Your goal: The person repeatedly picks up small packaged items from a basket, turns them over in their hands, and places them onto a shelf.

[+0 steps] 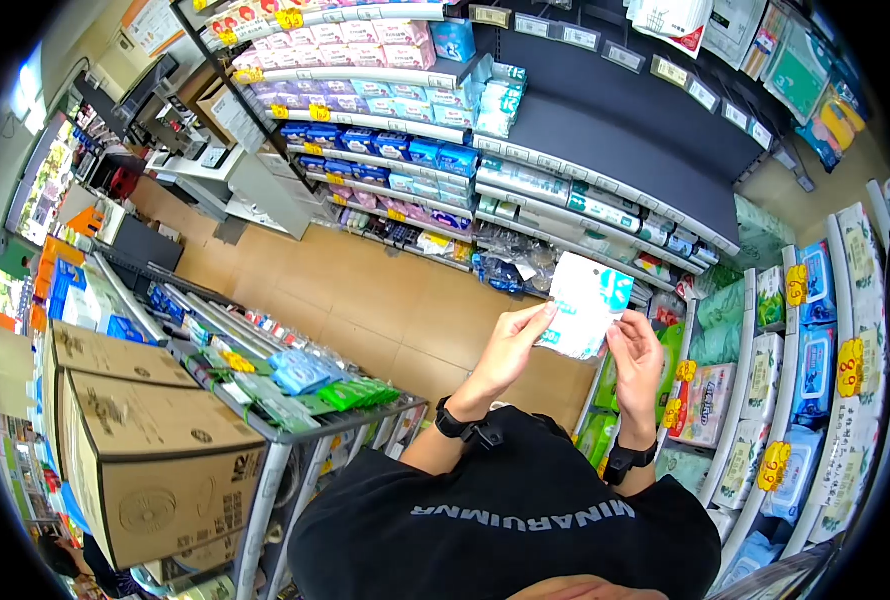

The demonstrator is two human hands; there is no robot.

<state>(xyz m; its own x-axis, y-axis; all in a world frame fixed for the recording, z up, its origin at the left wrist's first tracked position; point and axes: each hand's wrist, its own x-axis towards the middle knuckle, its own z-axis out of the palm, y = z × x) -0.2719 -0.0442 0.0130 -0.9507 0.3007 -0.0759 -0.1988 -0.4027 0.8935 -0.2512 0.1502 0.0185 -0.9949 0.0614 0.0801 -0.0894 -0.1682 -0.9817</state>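
Note:
A white and turquoise flat packet (pixel 587 300) is held up in front of my chest, over the aisle floor. My left hand (pixel 517 345) pinches its left edge between thumb and fingers. On its right edge, my right hand (pixel 635 355) grips the lower corner with thumb and fingers. Both wrists wear black bands. Behind the packet stand shelves with rolled and bagged goods, and its printed text is too small to read.
Shelves of tissue packs (pixel 395 145) run along the back, with a dark shelf board (pixel 605 130) at the upper right. Wipes packs (pixel 815 370) line the right side. Cardboard boxes (pixel 155 450) and a low rack (pixel 340 420) stand left. A person is partly visible at lower left.

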